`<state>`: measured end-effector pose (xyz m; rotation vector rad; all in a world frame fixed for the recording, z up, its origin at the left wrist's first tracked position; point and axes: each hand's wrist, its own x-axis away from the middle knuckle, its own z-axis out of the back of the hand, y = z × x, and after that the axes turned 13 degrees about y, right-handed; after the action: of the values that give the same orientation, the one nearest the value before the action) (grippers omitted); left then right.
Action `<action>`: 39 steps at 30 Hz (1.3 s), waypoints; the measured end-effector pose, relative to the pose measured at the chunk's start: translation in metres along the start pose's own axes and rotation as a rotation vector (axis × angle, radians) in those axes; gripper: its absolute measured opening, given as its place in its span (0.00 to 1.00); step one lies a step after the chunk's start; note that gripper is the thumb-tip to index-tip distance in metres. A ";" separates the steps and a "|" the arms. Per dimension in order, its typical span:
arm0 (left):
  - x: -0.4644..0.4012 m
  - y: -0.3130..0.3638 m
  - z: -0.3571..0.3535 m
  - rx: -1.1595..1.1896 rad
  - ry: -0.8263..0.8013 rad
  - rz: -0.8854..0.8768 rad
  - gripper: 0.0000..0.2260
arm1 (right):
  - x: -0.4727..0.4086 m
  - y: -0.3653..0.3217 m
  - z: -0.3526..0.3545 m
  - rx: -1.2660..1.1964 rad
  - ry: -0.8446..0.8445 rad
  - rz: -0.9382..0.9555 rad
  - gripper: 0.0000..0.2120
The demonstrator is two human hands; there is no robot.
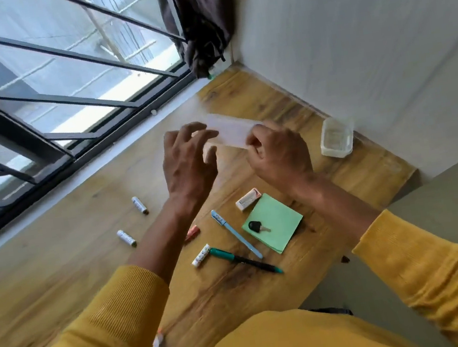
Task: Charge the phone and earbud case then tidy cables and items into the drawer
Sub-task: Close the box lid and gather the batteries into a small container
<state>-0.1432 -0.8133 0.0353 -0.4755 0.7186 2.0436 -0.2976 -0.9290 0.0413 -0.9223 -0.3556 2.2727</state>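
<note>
On desk [90,281], batteries [140,205], pens [236,237], key [258,226]

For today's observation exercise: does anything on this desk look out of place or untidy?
Yes. Small white cylindrical batteries lie scattered at different angles on the wooden desk, the blue pen and green-capped pen splay crookedly, and a black-headed key sits on the green notepad.

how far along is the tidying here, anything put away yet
Nothing looks put away yet. No phone, earbud case, cable or drawer is in view. In hand: the right hand pinches a pale translucent strip, blurred, while the left hand hovers open beside it. Still left on the desk: batteries, two pens, a key on the green notepad, and a small box.
</note>
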 end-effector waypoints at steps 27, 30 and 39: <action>0.212 -0.137 0.256 0.266 0.496 1.028 0.12 | 0.078 -0.231 -0.033 -0.778 -0.671 -0.156 0.18; 0.238 -0.137 0.262 0.170 0.562 1.156 0.12 | 0.100 -0.240 -0.040 -0.734 -0.762 -0.228 0.17; 0.286 -0.131 0.264 0.102 0.362 1.169 0.13 | 0.137 -0.237 -0.058 -0.495 -0.732 -0.176 0.11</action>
<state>-0.1987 -0.4068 0.0308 -0.3992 1.5684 2.9890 -0.2201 -0.6607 0.0388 -0.2093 -1.3021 2.3187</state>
